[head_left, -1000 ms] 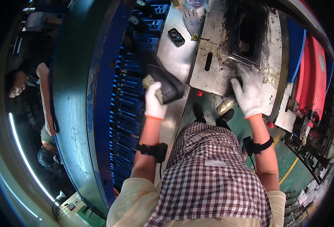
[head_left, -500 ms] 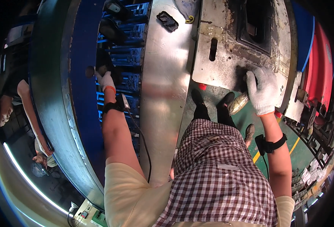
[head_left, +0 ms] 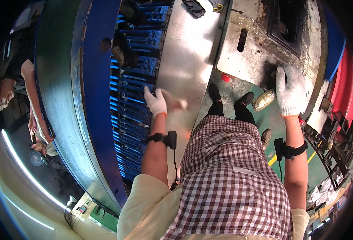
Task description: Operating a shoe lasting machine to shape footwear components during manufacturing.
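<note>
My left hand [head_left: 156, 102], in a white glove with an orange cuff, is over the right edge of a blue slatted conveyor [head_left: 132, 116]. Its fingers are apart. Just right of them is a blurred brownish shape [head_left: 174, 100] over the metal ledge [head_left: 180, 48]; I cannot tell what it is or whether I touch it. My right hand [head_left: 291, 90], also gloved, lies with fingers stretched over the near corner of a worn metal machine top [head_left: 240, 60], beside a dark sooty patch. Dark shoe-like pieces [head_left: 124, 50] sit on the conveyor farther up.
A black oblong tray-like piece [head_left: 194, 8] lies on the ledge's far end. Left of the conveyor run a blue panel [head_left: 94, 80] and a long metal hood [head_left: 56, 88], with two people beyond. A red machine [head_left: 344, 80] and a rack [head_left: 328, 160] stand right.
My left hand has drawn back toward me and right, out from among the dark pieces on the conveyor. My right hand stays on the machine top. The view has shifted slightly.
</note>
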Action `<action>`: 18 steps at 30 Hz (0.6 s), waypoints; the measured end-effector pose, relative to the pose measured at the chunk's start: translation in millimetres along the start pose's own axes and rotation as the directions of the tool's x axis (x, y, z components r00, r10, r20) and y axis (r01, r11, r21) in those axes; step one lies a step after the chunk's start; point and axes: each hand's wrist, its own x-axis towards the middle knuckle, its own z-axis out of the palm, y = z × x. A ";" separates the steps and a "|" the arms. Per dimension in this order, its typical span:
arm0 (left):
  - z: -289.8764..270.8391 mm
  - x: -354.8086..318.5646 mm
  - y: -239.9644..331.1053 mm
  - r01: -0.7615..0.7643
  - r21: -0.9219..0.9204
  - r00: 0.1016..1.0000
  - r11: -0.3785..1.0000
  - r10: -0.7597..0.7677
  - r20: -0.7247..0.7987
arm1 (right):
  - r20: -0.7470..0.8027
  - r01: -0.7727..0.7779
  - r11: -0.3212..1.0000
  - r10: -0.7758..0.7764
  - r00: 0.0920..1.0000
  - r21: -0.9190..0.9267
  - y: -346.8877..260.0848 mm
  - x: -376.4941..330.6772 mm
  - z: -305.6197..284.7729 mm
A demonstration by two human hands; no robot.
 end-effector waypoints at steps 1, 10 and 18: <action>-1.2 -11.7 -5.3 -0.110 0.048 0.994 0.993 0.109 0.005 | 0.018 -0.009 1.000 0.009 1.000 -0.014 0.2 -0.5 -0.7; 2.9 -27.3 -7.7 -0.085 0.224 0.996 0.971 0.079 0.039 | -0.011 -0.036 0.999 0.035 0.999 -0.029 -4.7 -2.4 -4.1; -5.1 -29.3 3.5 -0.050 0.246 0.998 0.968 0.040 0.043 | 0.027 -0.073 0.994 0.075 0.997 -0.082 -6.9 -2.3 -6.8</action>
